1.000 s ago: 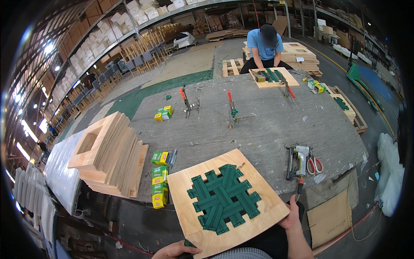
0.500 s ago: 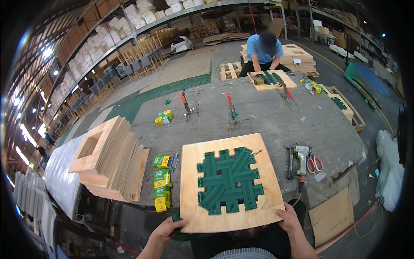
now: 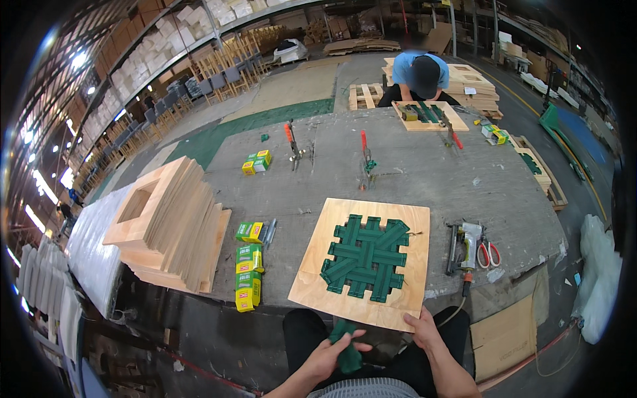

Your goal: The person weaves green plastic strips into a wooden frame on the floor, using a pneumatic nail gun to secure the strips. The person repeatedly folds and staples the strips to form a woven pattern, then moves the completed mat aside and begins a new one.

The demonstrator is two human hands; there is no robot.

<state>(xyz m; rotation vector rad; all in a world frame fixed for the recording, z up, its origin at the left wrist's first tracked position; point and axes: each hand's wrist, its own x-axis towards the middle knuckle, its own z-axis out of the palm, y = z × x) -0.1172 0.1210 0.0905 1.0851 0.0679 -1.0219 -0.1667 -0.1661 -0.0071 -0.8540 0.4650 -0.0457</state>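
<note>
Right hand (image 3: 422,329): thumb on the near right edge of a square wooden panel (image 3: 310,278), the other fingers out of sight beneath it, so the edge is pinched between. Left hand (image 3: 332,351): fingers curled around a loose green strap (image 3: 350,358), whose far end is lost in shadow under the panel. The panel, slightly tilted, lies over the near edge of the table; whether its far part touches the top cannot be told. Woven green bands (image 3: 365,257) hide most of its opening. Both forearms are cut off by the lower border.

The grey table (image 3: 318,205) is scuffed and marked. It bears small green-and-yellow boxes (image 3: 249,260), a staple gun (image 3: 470,242), scissors (image 3: 490,255) and red-handled clamps (image 3: 364,162). To the left stands a stack of wooden frames (image 3: 169,232). Beyond, a co-worker (image 3: 408,69) bends over another panel (image 3: 458,119); chairs (image 3: 222,85) and shelving fill the dim hall, blurred toward the rim.
</note>
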